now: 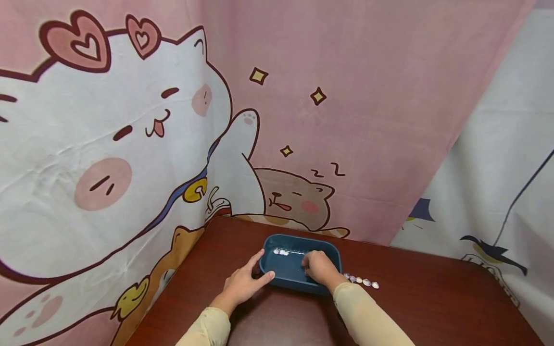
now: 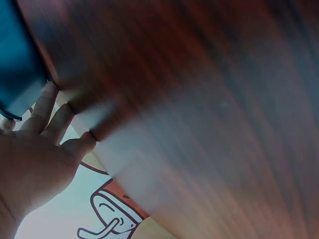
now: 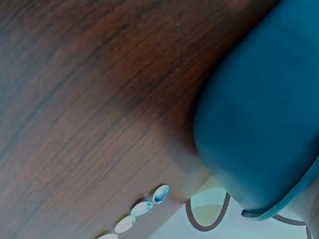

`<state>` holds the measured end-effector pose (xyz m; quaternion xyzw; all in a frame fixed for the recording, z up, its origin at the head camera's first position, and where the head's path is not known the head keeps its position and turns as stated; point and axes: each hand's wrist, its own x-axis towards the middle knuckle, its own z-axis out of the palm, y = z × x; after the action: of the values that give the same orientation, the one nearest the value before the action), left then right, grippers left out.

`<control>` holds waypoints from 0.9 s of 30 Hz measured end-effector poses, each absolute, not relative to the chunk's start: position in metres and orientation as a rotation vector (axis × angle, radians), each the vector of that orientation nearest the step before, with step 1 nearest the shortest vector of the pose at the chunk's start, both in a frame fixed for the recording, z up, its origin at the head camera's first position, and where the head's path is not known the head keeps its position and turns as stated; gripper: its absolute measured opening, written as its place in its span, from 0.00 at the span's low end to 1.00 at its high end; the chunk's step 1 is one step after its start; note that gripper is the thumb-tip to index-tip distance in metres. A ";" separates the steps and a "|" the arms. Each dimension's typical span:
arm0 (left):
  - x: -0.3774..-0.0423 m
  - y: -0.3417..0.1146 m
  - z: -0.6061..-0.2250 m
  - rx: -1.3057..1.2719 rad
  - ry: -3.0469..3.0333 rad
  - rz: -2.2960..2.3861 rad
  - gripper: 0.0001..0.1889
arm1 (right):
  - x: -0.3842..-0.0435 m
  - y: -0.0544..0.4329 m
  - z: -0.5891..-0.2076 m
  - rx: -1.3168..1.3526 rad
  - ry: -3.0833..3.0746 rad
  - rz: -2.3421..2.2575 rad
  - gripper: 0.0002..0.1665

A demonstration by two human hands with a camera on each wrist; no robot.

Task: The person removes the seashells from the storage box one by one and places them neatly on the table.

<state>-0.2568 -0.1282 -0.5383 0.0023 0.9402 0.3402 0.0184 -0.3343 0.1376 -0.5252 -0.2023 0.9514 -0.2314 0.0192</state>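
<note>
A dark blue rectangular basin (image 1: 298, 287) with rounded corners stands on the table. Around its left end spreads my left hand (image 1: 245, 287), thumb by the near rim and extended fingers along the outer side; the left wrist view shows those fingers (image 2: 61, 119) reaching down to the tabletop. My right hand (image 1: 321, 267) is inside the basin's right half, its fingers bent down toward the floor of it. I cannot tell whether it pinches something. A few small whitish shells (image 1: 281, 252) lie in a short row inside, near the back left.
Several small white and purplish shells (image 1: 366, 282) form a line on the brown wooden table (image 1: 415, 298), just right of the basin. Behind the table hangs a pink and white cartoon-cat cloth (image 1: 368, 144), which also covers the left side.
</note>
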 end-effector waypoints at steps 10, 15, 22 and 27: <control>-0.259 -0.128 -0.540 0.008 2.922 1.062 0.46 | -0.335 0.146 -0.524 -0.453 2.928 -0.667 0.28; -0.259 -0.128 -0.541 -0.002 2.922 1.063 0.45 | -0.334 0.145 -0.524 -0.473 2.944 -0.655 0.21; -0.260 -0.127 -0.543 -0.010 2.917 1.057 0.46 | -0.334 0.142 -0.525 -0.539 2.967 -0.614 0.08; -0.261 -0.127 -0.544 -0.012 2.919 1.058 0.46 | -0.335 0.142 -0.526 -0.543 2.974 -0.623 0.08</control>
<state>-0.2607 -0.1273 -0.5437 -0.0039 0.9400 0.3408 0.0182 -0.3352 0.1422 -0.5259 -0.1759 0.9631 -0.2016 0.0275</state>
